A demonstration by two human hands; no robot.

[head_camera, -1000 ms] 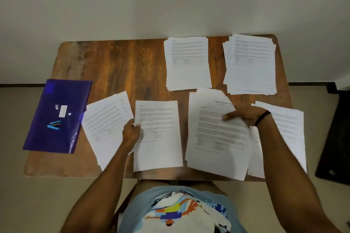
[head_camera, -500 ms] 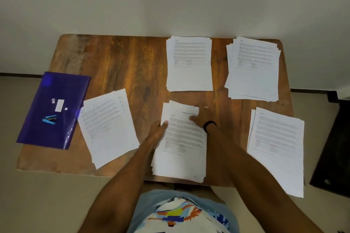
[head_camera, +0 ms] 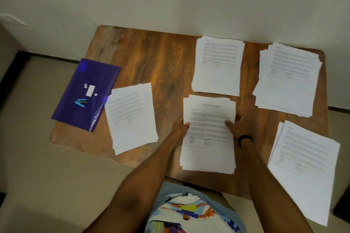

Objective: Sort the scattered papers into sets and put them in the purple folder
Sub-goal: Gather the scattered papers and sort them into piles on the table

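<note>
Five stacks of printed white paper lie on the wooden table [head_camera: 161, 58]. The middle stack [head_camera: 208, 136] is at the front edge; my left hand [head_camera: 180, 126] grips its left edge and my right hand [head_camera: 233, 126] grips its right edge, thumbs on top. Another stack [head_camera: 130, 117] lies to its left, beside the purple folder [head_camera: 85, 92], which sits flat at the table's left edge. Two stacks rest at the back, one in the centre [head_camera: 217, 64] and one at the right [head_camera: 287, 79]. A fifth stack [head_camera: 306, 166] overhangs the front right edge.
A small blue stapler [head_camera: 81, 102] and a few white scraps [head_camera: 90, 90] sit on the folder. A white wall runs behind the table. Beige floor lies to the left and front. Bare wood shows at the back left of the table.
The sheets under my right hand have been brought left onto the centre sheets, forming one stack. Both hands now hold that stack by its sides. The view has shifted.
</note>
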